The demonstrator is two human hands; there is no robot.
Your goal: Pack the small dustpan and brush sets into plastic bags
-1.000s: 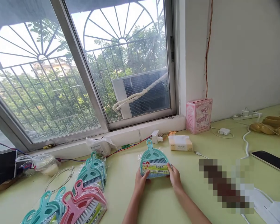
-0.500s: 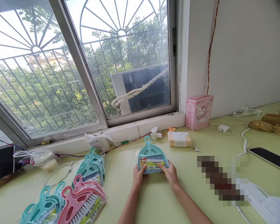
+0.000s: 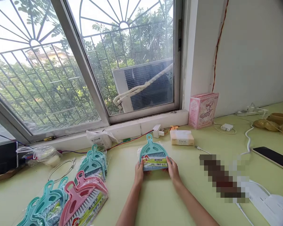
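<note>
A teal dustpan-and-brush set (image 3: 153,152) in clear plastic, with a green printed label, is held upright between both hands, handle pointing away. My left hand (image 3: 139,172) grips its lower left edge. On the lower right edge is my right hand (image 3: 173,169), its fingers partly behind the pan. To the left lie pink wrapped sets (image 3: 83,201), with more teal sets (image 3: 43,204) beside them and another teal group (image 3: 93,161) behind.
Behind the held set are a tissue pack (image 3: 182,138), a white adapter (image 3: 157,131) and a pink box (image 3: 203,111). A phone (image 3: 272,158), cables and a power strip (image 3: 270,201) lie right. A black device (image 3: 4,158) sits far left.
Both thumbs have moved from the label out to the side edges of the teal set, leaving more of the label showing. The camera view has shifted slightly.
</note>
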